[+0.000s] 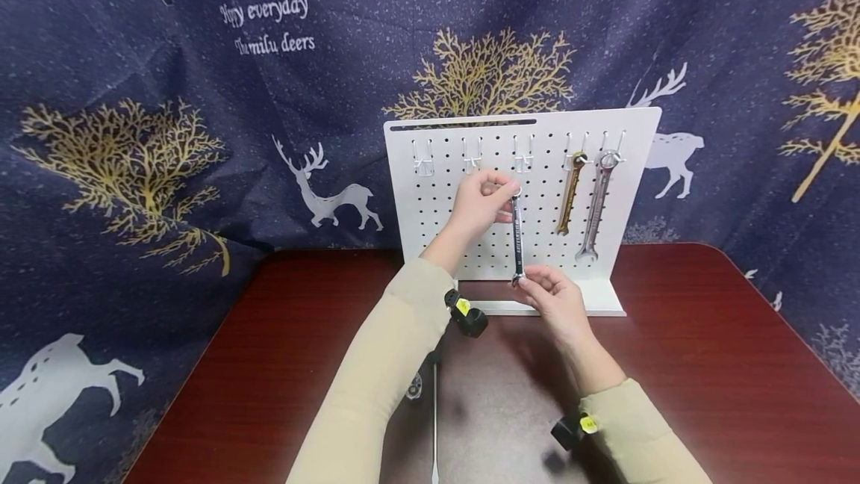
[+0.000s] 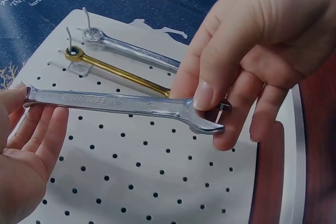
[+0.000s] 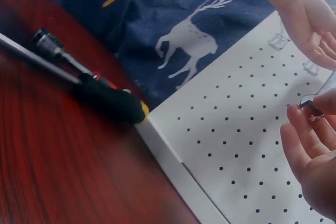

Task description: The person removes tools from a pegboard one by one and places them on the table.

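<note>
A silver combination wrench [image 1: 516, 237] is held upright in front of the white pegboard [image 1: 437, 245]. At its top my left hand [image 1: 480, 204] pinches the ring end, the fingers covering most of it. Lower down, my right hand [image 1: 554, 301] pinches the open end between thumb and fingers. Seen from the left wrist, the shank [image 2: 115, 102] shows raised lettering and spans from one hand to the other. To the right on the board hang a gold wrench [image 1: 569, 196] and a larger silver wrench [image 1: 597, 208], ring ends on hooks.
Wire hooks [image 1: 473, 159] line the board's upper part. Under my left forearm on the dark red table [image 1: 302, 334] lie a long-shafted screwdriver [image 1: 435, 424] and a ratchet handle [image 1: 414, 387]. The right wrist view shows the screwdriver's dark handle [image 3: 110, 98] near the board's base. Patterned fabric [image 1: 322, 118] hangs behind.
</note>
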A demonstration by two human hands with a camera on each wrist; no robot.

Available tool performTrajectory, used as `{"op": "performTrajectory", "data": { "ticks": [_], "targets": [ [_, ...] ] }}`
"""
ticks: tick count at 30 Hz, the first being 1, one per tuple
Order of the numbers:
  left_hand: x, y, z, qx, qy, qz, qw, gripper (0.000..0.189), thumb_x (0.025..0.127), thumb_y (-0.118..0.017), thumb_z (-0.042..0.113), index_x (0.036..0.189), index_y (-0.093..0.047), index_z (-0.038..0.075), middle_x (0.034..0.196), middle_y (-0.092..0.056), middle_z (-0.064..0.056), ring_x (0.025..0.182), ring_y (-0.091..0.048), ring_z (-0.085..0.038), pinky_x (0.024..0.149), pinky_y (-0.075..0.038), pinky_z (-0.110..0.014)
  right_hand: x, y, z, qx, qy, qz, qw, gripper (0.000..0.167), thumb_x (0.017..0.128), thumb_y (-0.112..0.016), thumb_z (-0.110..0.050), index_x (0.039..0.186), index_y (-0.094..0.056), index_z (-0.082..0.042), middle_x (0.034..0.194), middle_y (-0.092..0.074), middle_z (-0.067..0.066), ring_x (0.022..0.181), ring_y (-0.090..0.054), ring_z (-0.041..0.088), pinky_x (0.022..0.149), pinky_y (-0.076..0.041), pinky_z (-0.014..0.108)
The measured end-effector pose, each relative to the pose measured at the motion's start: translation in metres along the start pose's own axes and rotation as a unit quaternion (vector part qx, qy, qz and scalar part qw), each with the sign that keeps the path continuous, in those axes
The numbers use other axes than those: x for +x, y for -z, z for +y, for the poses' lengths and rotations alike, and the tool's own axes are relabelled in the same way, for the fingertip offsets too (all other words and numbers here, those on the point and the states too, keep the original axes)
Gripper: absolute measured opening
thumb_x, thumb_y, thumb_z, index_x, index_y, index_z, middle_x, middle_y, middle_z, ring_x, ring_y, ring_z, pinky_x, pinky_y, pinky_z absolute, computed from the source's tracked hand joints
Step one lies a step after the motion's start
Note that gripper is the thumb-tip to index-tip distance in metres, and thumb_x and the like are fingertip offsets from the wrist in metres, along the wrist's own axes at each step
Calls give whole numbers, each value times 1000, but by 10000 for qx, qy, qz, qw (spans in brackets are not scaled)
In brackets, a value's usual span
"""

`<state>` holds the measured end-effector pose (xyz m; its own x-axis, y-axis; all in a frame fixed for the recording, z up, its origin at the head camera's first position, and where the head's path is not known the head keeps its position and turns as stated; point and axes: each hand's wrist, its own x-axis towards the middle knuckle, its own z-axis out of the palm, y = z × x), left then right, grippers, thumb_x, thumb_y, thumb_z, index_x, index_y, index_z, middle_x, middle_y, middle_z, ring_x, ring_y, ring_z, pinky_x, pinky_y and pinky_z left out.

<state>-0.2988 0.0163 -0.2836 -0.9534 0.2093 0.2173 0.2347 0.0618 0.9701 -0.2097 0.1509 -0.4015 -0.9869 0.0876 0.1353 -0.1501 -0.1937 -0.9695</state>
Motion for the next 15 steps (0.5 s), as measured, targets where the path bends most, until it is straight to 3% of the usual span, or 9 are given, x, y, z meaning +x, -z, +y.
{"op": "performTrajectory", "data": {
  "ticks": [8, 15],
  "targets": [
    [-7, 7, -12, 10, 195, -19, 9998, 20, 89, -65, 23, 100, -60, 8, 91, -67, -10, 73, -66, -15, 64, -60, -28, 2, -1, 8, -474, 17, -552, 9973, 27, 88, -60, 2, 112, -54, 12, 82, -69, -11, 77, -68, 5, 73, -59, 25],
    [-12, 15, -24, -16, 382, -72, 9992, 19, 90, -65, 21, 102, -60, 6, 93, -67, -11, 74, -66, -14, 66, -60, -29, 3, -1, 16, -928, -91, -932, 9913, 33, 89, -60, -2, 116, -51, 16, 88, -68, -6, 80, -66, 4, 74, -59, 29]
  ]
}}
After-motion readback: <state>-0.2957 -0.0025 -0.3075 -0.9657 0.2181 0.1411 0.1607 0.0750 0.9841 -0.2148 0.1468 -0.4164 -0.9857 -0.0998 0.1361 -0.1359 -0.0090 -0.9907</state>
